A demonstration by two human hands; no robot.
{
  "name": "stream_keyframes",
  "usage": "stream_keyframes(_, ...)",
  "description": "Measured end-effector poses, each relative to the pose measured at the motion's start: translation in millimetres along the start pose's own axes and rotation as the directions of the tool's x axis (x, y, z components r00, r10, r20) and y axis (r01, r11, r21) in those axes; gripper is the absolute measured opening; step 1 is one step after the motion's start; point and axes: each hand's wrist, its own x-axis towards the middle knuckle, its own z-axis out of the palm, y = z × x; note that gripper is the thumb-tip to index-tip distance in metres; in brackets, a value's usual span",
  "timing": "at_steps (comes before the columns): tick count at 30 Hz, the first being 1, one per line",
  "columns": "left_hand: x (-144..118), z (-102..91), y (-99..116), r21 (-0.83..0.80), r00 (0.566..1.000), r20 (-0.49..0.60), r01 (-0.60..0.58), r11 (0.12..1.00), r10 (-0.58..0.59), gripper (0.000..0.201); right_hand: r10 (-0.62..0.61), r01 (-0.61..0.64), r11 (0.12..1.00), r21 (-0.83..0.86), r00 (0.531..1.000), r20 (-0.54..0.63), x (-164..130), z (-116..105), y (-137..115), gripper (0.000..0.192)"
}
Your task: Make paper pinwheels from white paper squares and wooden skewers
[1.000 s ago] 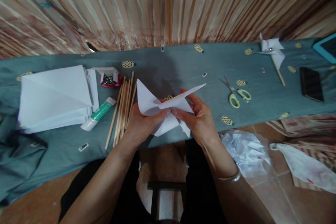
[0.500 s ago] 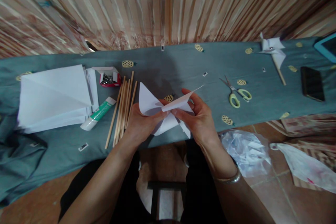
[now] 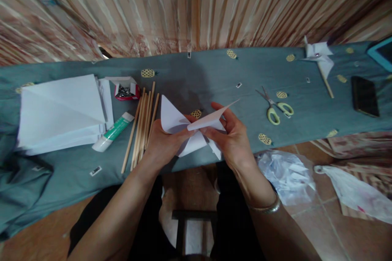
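A white sheet of paper with folded flaps [image 3: 171,119] is held above the near edge of the table. My left hand [image 3: 162,144] pinches it at the centre from the left, and my right hand [image 3: 232,138] pinches the same centre from the right. One pointed flap sticks out to the upper right and other flaps hang below my fingers. A bundle of wooden sticks [image 3: 143,124] lies just left of my left hand.
On the grey-blue tablecloth [image 3: 214,77] lie a stack of white paper [image 3: 61,112], a green glue tube [image 3: 113,132], a red box of pins [image 3: 125,89], yellow-handled scissors [image 3: 274,108], a finished paper pinwheel [image 3: 318,59] and a dark phone [image 3: 364,96]. Plastic bags [image 3: 286,175] lie on the floor.
Both hands keep their pinch on the folded paper. The upper right flap has dipped slightly and the view has shifted a little.
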Motion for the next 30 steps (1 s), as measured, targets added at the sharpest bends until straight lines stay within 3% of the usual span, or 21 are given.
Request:
stream_keyframes(13, 0.0, 3.1, 5.1, -0.068, 1.0, 0.009, -0.008, 0.998, 0.009, 0.021, -0.045, 0.044, 0.998, -0.046, 0.999, -0.029, 0.9, 0.8, 4.0, 0.071)
stream_keyframes(22, -1.0, 5.6, 12.3, -0.003, 0.998, -0.025, 0.049, 0.999, -0.049, 0.021, -0.052, 0.05, 0.997, -0.057, 0.998, -0.037, 1.1, 0.1, 5.3, 0.068)
stream_keyframes(30, 0.4, 1.8, 6.8, 0.029, 1.0, -0.027, 0.01, 1.0, -0.009, 0.02, -0.028, 0.027, 0.999, -0.034, 0.998, -0.047, 1.4, 1.0, 5.9, 0.068)
